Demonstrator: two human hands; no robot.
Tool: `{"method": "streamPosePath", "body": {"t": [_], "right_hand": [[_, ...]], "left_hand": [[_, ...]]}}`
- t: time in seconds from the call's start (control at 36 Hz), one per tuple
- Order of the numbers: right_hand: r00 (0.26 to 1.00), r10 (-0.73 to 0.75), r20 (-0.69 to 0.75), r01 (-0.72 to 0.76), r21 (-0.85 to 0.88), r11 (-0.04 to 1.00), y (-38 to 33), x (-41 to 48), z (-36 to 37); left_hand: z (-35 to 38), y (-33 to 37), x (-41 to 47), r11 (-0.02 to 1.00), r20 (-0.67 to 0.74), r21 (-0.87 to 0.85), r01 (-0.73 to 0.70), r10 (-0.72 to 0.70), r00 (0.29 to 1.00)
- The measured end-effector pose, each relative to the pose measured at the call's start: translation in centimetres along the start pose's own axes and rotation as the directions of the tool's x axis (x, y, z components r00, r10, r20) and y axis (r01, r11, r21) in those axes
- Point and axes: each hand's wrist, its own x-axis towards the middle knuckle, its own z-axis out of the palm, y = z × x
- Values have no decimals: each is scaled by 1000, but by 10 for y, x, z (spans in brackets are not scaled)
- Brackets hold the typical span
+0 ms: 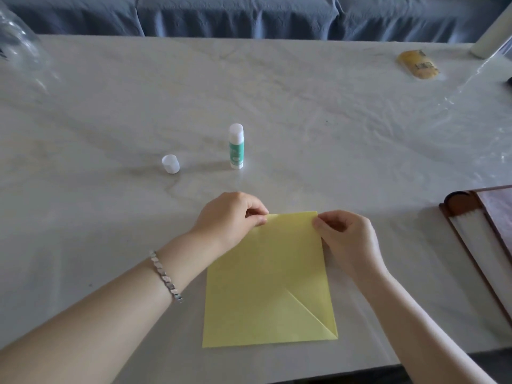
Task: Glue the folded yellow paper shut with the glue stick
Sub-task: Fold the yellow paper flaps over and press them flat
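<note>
The folded yellow paper (266,284) lies flat near the table's front edge, with a diagonal crease at its lower right. My left hand (230,217) pinches its far left corner between thumb and fingers. My right hand (346,236) pinches the far right corner. Beyond the paper, the glue stick (236,146) stands upright with its white glue exposed and a green label on its body. Its white cap (171,164) sits on the table to the left of it.
A white plastic-covered table (110,120) holds everything. A wooden-framed tray (482,245) sits at the right edge. A yellow packet (418,64) and a white roll (490,42) lie far right. Clear plastic (16,37) is at far left. A blue-grey sofa (249,15) lies behind.
</note>
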Motion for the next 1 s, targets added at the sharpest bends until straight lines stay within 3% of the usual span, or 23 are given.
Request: {"method": "streamPosePath", "body": {"t": [0.11,0.39,1.0], "right_hand": [[996,-85,1,84,-168,982,-1,5,0],[995,-102,-3,98,-248,964,2,5,4],[984,-177,-25,156,-374,914,3,2,7]], "left_hand": [[7,-1,-1,992,-67,92,-85,91,994],[22,-18,-8,953,-178,174,-247,277,944],[42,-32,-16,920,-281,216,-326,378,882]]}}
